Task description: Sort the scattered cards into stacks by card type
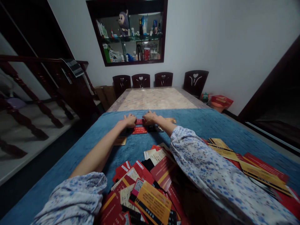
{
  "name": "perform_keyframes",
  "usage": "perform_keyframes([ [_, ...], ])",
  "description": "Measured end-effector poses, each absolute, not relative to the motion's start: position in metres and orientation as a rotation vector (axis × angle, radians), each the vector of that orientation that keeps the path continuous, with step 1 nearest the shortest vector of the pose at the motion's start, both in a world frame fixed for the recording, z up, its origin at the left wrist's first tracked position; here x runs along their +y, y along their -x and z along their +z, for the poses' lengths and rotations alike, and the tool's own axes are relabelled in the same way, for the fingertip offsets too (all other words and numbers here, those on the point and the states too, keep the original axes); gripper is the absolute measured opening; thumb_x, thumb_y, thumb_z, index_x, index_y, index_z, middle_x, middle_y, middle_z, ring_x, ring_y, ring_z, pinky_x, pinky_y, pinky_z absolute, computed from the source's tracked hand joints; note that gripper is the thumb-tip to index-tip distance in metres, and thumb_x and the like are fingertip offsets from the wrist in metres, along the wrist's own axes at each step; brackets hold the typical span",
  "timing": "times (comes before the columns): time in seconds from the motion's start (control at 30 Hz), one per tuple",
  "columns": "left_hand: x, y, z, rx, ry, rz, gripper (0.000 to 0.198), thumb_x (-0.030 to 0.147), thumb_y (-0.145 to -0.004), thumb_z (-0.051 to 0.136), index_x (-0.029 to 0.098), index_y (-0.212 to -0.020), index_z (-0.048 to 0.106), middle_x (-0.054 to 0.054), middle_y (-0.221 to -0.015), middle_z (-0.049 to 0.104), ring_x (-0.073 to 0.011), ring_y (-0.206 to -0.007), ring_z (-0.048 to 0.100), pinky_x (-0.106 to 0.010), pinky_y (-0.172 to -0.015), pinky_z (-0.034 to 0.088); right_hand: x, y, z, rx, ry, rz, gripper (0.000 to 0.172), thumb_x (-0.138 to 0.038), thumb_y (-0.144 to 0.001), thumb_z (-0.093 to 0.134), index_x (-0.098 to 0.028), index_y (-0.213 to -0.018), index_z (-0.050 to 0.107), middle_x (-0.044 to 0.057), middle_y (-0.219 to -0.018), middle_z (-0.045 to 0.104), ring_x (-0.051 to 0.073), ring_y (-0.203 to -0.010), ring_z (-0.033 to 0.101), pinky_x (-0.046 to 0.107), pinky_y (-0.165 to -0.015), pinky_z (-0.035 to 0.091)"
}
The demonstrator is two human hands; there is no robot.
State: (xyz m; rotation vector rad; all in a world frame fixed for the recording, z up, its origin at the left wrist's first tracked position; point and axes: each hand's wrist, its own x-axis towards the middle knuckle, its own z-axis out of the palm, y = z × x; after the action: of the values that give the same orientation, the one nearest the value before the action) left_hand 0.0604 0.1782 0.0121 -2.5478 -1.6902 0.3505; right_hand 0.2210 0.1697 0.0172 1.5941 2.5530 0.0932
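Note:
Both arms reach forward over the blue cloth (pixel 93 131). My left hand (pixel 130 121) rests at the left end of a red card (pixel 139 121) near the cloth's far edge; its fingers are bent and partly hidden. My right hand (pixel 149 118) touches the same card's right end, fingers curled. Just nearer lies another red card (pixel 139 130), with a dark card (pixel 156 129) to its right. A yellow card (pixel 171 120) shows beyond my right wrist. Another yellow card (pixel 120 141) lies by my left forearm. A loose heap of red, yellow and cream cards (pixel 153 201) fills the near middle.
More red and yellow cards (pixel 260 172) are spread at the right, beside my right sleeve. Beyond the cloth is the bare tabletop (pixel 154 98), with dark chairs (pixel 140 81) behind it. A wooden railing (pixel 30 84) stands at the left, and a red bag (pixel 221 101) at the right.

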Motion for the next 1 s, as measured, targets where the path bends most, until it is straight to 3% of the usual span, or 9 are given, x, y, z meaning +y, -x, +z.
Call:
perform_keyframes([
  [0.2, 0.166, -0.055, 0.014, -1.64, 2.544, 0.256, 0.041, 0.012, -0.074, 0.053, 0.02, -0.114, 0.058, -0.014, -0.135, 0.053, -0.0327, -0.129, 0.038, -0.061, -0.103, 0.033, 0.157, -0.233, 0.024, 2.623, -1.612, 0.159, 0.045, -0.038, -0.088, 0.052, -0.019, -0.127, 0.063, 0.019, -0.134, 0.057, 0.038, -0.126, 0.044, 0.053, -0.094, 0.042],
  [0.43, 0.141, -0.058, 0.02, -1.618, 2.533, 0.184, 0.043, 0.014, -0.073, 0.055, 0.018, -0.115, 0.059, -0.015, -0.133, 0.053, -0.0341, -0.128, 0.038, -0.058, -0.099, 0.036, 0.139, -0.251, 0.031, 2.69, -1.579, 0.221, 0.046, -0.039, -0.088, 0.058, -0.023, -0.13, 0.061, 0.016, -0.133, 0.057, 0.036, -0.126, 0.042, 0.049, -0.093, 0.041],
  [0.73, 0.098, -0.065, 0.024, -1.598, 2.542, 0.118, 0.041, 0.015, -0.081, 0.05, 0.019, -0.121, 0.057, -0.015, -0.134, 0.053, -0.0332, -0.127, 0.038, -0.055, -0.098, 0.037, 0.096, -0.278, 0.042, 2.759, -1.537, 0.21, 0.037, -0.033, -0.09, 0.057, -0.022, -0.124, 0.066, 0.014, -0.127, 0.061, 0.034, -0.121, 0.042, 0.042, -0.09, 0.037],
  [1.0, 0.063, -0.079, 0.025, -1.571, 2.598, 0.062, 0.051, 0.008, -0.077, 0.05, 0.022, -0.126, 0.054, -0.013, -0.142, 0.046, -0.0328, -0.132, 0.034, -0.059, -0.104, 0.031, 0.055, -0.306, 0.05, 2.781, -1.528, 0.196, 0.03, -0.031, -0.091, 0.056, -0.022, -0.116, 0.07, 0.013, -0.119, 0.066, 0.032, -0.116, 0.042, 0.04, -0.086, 0.034],
])
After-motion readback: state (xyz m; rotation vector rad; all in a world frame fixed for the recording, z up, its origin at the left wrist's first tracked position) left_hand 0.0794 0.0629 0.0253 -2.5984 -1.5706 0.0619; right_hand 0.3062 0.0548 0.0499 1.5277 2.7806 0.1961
